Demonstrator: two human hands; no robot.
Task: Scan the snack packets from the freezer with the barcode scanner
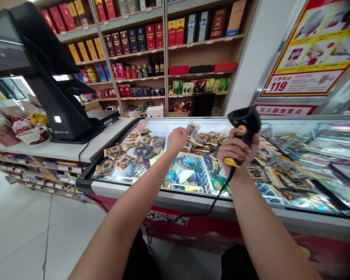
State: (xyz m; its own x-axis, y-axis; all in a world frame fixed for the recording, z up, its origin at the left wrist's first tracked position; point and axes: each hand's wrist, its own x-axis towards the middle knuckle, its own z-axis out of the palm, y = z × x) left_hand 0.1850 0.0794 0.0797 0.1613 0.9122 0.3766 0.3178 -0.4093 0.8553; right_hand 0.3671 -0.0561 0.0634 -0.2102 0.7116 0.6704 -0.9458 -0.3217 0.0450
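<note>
Two hands work above the glass-topped freezer [111, 189], clock directions being taken from the middle of the view. The left hand [178, 139], close to the centre, has its fingers closed on the near end of a small packet [193, 129], which points out towards two o'clock; whether its far end clears the pile behind, I cannot tell. The right hand [236, 149], at three o'clock, is wrapped round the grip of a black and yellow scanner [245, 120], whose cable [221, 191] trails off towards seven o'clock. More packets lie loose in a pile [211, 138] at three o'clock and another [119, 157] at about half past eight. The packet should be light, with a thin, slippery, crinkly wrapper that flexes; pinch it by an end seam, keeping the printed face flat and uncovered. The scanner looks stiff and heavier, best held round its handle below the head.
</note>
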